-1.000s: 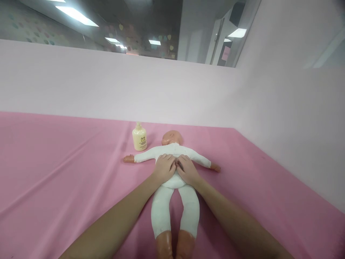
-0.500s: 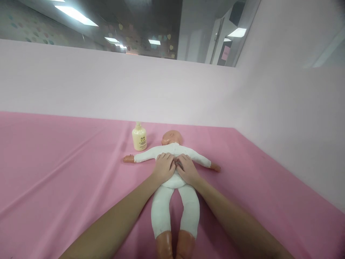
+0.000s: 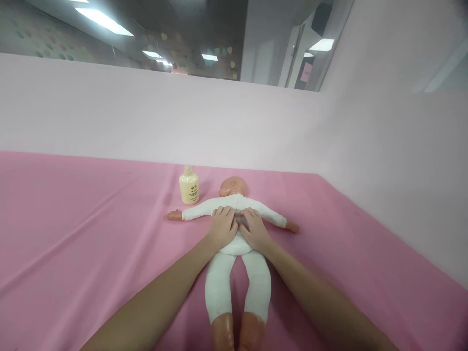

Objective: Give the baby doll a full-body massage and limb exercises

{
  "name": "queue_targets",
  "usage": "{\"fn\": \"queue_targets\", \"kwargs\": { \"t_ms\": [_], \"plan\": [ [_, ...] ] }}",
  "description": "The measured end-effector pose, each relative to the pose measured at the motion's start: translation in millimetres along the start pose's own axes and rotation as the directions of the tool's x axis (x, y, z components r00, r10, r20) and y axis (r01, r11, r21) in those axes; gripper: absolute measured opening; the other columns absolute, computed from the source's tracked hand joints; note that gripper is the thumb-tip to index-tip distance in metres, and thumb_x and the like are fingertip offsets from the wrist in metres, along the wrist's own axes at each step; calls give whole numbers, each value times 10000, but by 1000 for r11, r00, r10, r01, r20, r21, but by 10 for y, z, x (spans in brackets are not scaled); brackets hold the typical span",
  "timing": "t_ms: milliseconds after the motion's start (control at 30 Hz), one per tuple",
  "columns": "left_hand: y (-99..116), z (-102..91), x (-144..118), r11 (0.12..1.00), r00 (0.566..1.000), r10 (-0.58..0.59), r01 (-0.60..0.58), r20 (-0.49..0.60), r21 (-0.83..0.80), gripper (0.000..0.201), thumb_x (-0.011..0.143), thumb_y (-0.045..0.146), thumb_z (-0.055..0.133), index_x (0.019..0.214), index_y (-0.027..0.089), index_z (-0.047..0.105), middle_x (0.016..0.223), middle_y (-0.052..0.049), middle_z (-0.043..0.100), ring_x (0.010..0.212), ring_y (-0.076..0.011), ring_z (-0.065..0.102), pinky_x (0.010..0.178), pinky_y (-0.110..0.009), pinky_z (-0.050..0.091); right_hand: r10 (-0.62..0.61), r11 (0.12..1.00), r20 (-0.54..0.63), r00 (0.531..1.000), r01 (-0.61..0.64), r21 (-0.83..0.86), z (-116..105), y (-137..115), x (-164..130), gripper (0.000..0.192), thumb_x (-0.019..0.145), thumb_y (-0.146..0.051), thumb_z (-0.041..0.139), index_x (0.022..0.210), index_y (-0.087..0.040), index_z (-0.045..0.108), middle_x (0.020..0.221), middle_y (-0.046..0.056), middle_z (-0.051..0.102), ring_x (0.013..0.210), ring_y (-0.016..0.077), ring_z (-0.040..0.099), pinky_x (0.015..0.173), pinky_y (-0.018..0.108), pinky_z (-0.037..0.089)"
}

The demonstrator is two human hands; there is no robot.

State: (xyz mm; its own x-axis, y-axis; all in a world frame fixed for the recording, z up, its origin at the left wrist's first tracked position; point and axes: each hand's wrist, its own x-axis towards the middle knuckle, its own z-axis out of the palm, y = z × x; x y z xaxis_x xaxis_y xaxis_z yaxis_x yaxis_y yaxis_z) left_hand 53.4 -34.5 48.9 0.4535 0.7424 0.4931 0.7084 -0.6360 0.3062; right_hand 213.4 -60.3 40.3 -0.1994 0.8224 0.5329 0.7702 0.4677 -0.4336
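A baby doll (image 3: pixel 239 247) with a white cloth body and brown plastic head, hands and feet lies stretched out with its arms spread and its head away from me. My left hand (image 3: pixel 223 226) rests palm down on the left side of its torso. On the right side lies my right hand (image 3: pixel 253 227), also palm down. The fingers of both hands point toward the doll's head, and the index fingers come close together at the middle. My palms and the cloth under them are hidden.
A pale yellow pump bottle (image 3: pixel 189 188) stands left of the doll's head. Beneath everything is a pink sheet (image 3: pixel 91 219) with soft creases. A white wall (image 3: pixel 164 117) rises behind, with a window or mirror (image 3: pixel 204 29) above, and another wall (image 3: pixel 409 161) runs along the right.
My index fingers have shifted slightly where the two hands meet on the torso. The doll, the bottle and both arms stay in place.
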Motion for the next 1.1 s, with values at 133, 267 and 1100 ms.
{"fn": "queue_targets", "kwargs": {
  "t_ms": [133,267,1100],
  "plan": [
    [9,-11,-4,1000,1000,-1,1,-16,-6,184,870,186,465,1023,216,562,1100,-63,590,1019,-256,487,885,-415,372,5,1000,-24,1000,-5,2,-11,-22,-4,222,859,-146,486,1064,-194,557,1073,81,585,1051,249,500,984,434,400],
    [9,-7,-6,1000,1000,-4,4,-19,-20,217,865,179,469,1055,220,566,1121,-59,597,1046,-258,485,904,-421,368,4,1000,-28,1000,-3,4,-30,-41,-6,247,859,-147,482,1089,-196,558,1097,86,584,1077,253,497,1004,442,394],
    [-58,87,10,1000,998,-17,15,-64,-23,503,894,216,422,1394,168,434,1497,-108,438,1391,-274,366,1151,-486,272,98,990,5,995,-97,-103,15,2,-18,474,893,-236,438,1364,-193,478,1484,103,444,1404,262,350,1132,480,283]
  ]
}}
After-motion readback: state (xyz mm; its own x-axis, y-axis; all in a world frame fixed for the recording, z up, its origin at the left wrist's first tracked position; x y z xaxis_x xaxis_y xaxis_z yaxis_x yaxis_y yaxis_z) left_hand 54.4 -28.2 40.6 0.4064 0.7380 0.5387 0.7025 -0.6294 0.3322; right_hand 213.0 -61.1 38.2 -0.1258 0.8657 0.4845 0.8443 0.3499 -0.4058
